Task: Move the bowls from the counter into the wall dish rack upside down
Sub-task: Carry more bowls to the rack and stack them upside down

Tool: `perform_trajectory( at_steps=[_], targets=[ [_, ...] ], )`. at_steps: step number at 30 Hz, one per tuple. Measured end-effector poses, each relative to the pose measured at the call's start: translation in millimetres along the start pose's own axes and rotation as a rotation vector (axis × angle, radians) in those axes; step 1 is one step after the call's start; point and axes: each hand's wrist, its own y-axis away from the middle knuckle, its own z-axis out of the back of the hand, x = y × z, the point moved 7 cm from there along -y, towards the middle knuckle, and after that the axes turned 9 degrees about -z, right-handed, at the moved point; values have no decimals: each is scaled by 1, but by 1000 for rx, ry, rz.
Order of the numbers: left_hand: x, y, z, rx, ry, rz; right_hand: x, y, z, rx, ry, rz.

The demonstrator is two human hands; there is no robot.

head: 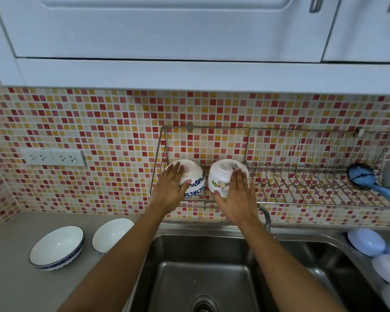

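Two bowls sit upside down in the left end of the wire wall dish rack point(279, 202). My left hand point(171, 190) grips the white bowl with a blue flower band point(194, 179). My right hand point(236, 197) grips the white bowl with a cartoon print point(223, 176), which tilts slightly. Two more white bowls with blue rims stand upright on the grey counter at the left: a wide one point(58, 246) and a smaller one point(112, 234) beside it, partly hidden by my left forearm.
A steel double sink point(203, 266) lies under my arms, with its tap point(265, 216) behind my right wrist. A blue brush point(365, 176) lies in the rack's right end. Pale plastic lids point(367, 242) pile at the right. Wall sockets point(52, 157) sit at the left; cupboards hang overhead.
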Motion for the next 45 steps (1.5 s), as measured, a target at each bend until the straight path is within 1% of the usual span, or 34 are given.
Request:
perform_trajectory(
  at_steps=[4, 7, 8, 10, 12, 15, 17, 18, 20, 22, 26, 29, 32, 35, 38, 42, 45],
  targets=[
    [-8, 32, -3, 17, -147, -79, 2, 26, -2, -108, 1, 7],
    [-8, 68, -4, -48, -192, -95, 6, 65, -17, -187, -63, 28],
    [-8, 79, -5, -70, -196, -95, 6, 76, -26, -180, -107, 30],
    [-4, 102, -12, -88, -172, -94, 12, 100, -49, -93, -219, 32],
    [7, 125, -26, -13, -110, -66, 19, 125, -87, 58, -232, 27],
    [47, 167, -58, 179, 12, 90, 21, 166, -150, 256, -153, -63],
    [85, 197, -67, 240, 4, 196, 28, 187, -185, 387, -131, -120],
    [101, 208, -65, 255, 25, 243, 33, 194, -198, 448, -115, -110],
    [136, 227, -56, 235, 98, 328, 56, 200, -216, 550, -110, -58],
    [173, 238, -49, 209, 150, 422, 86, 195, -227, 604, -158, -47],
    [237, 243, -46, 156, 299, 626, 152, 164, -238, 634, -338, -177],
    [267, 236, -51, 144, 382, 671, 195, 143, -252, 634, -418, -282],
    [283, 228, -64, 172, 469, 719, 222, 132, -270, 651, -483, -409],
    [296, 232, -88, 162, 617, 839, 236, 132, -291, 711, -569, -517],
    [304, 235, -110, 196, 764, 936, 241, 132, -309, 712, -562, -566],
    [306, 237, -118, 169, 903, 1003, 243, 134, -318, 708, -505, -638],
    [303, 237, -120, 158, 975, 1034, 243, 136, -319, 693, -519, -682]
  ],
)
